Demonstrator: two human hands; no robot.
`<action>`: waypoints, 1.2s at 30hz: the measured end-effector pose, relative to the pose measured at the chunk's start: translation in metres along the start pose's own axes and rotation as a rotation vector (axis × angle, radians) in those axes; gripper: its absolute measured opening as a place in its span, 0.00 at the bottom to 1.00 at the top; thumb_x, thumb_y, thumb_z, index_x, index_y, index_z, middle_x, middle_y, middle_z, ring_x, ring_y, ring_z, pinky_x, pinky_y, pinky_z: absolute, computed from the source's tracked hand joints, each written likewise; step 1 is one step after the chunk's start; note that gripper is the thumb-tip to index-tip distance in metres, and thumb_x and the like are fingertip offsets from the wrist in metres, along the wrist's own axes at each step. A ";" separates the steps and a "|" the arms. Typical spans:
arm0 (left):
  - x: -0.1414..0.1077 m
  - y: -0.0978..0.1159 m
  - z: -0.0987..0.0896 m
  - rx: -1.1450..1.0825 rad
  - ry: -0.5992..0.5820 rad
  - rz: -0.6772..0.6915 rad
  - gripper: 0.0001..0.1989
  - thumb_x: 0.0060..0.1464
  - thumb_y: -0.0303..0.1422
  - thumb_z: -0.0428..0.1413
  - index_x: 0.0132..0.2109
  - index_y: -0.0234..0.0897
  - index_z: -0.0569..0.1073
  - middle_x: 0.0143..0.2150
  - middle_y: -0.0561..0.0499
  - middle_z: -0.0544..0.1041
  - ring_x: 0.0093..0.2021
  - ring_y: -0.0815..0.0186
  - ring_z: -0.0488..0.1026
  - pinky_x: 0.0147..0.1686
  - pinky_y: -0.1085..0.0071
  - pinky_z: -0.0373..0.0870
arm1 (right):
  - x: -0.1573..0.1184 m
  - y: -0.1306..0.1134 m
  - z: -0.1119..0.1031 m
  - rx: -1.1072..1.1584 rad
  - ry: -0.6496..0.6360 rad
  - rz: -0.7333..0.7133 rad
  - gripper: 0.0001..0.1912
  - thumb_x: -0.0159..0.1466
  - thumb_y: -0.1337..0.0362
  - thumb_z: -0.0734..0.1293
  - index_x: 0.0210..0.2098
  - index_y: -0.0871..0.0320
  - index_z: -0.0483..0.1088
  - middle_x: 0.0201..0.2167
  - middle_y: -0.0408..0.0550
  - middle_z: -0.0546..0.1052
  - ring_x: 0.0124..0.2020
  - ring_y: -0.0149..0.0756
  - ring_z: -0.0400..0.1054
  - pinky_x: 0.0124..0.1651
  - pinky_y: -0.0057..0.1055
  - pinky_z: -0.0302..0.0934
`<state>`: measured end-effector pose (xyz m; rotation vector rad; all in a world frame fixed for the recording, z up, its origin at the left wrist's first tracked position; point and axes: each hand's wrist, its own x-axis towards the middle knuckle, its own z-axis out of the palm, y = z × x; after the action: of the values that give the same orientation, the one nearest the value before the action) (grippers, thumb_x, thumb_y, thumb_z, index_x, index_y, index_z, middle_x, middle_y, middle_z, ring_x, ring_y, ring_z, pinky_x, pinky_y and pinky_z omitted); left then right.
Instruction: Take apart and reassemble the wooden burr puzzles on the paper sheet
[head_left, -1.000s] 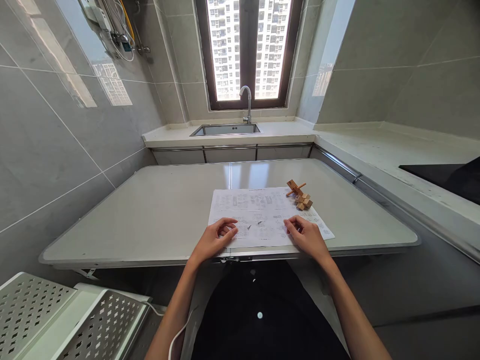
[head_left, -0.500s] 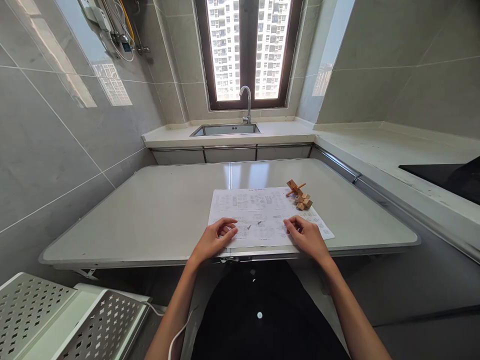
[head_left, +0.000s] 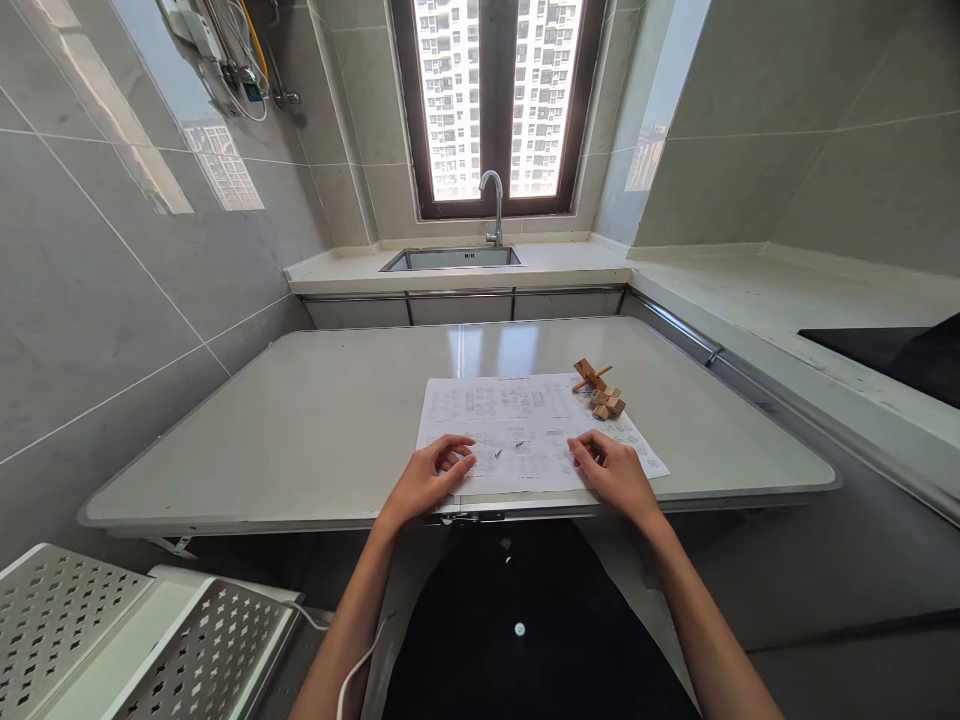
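A printed sheet of paper covered with small diagrams lies near the front edge of the table. My left hand rests on its left front part, fingers loosely curled and apart, holding nothing. At the front right, my right hand lies on the sheet with fingers loosely bent and nothing visible in them. Between the hands are two tiny dark grey pieces, too small to identify. Beyond my right hand, on the sheet's right side, sit a wooden interlocking puzzle and a second wooden puzzle with a thin stick.
The pale folding table has a centre seam and rounded corners. Behind it runs a white counter with a sink and a tap. A perforated white rack stands low at left, and a white cable crosses my left forearm.
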<state>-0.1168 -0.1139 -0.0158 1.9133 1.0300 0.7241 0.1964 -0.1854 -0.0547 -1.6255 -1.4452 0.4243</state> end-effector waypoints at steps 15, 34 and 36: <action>0.000 0.001 0.000 0.006 0.010 0.027 0.22 0.63 0.50 0.58 0.57 0.41 0.77 0.44 0.47 0.82 0.39 0.63 0.77 0.44 0.66 0.75 | 0.000 0.002 0.001 -0.018 0.010 -0.023 0.23 0.70 0.43 0.62 0.31 0.54 0.72 0.25 0.46 0.80 0.27 0.39 0.70 0.36 0.34 0.61; 0.000 0.001 0.001 -0.009 0.010 0.021 0.22 0.63 0.49 0.58 0.56 0.40 0.77 0.42 0.47 0.81 0.38 0.64 0.77 0.42 0.66 0.75 | 0.000 0.003 0.001 -0.027 0.005 -0.023 0.22 0.70 0.43 0.62 0.31 0.53 0.72 0.25 0.45 0.80 0.27 0.39 0.69 0.34 0.33 0.60; 0.000 0.000 0.001 -0.010 0.009 0.024 0.23 0.63 0.50 0.58 0.56 0.40 0.77 0.42 0.47 0.81 0.38 0.63 0.77 0.42 0.66 0.75 | 0.000 0.003 0.001 -0.025 0.009 -0.030 0.23 0.70 0.42 0.62 0.31 0.53 0.72 0.25 0.46 0.80 0.27 0.40 0.70 0.34 0.33 0.60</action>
<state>-0.1158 -0.1143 -0.0158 1.9180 1.0094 0.7510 0.1979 -0.1847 -0.0578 -1.6214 -1.4717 0.3832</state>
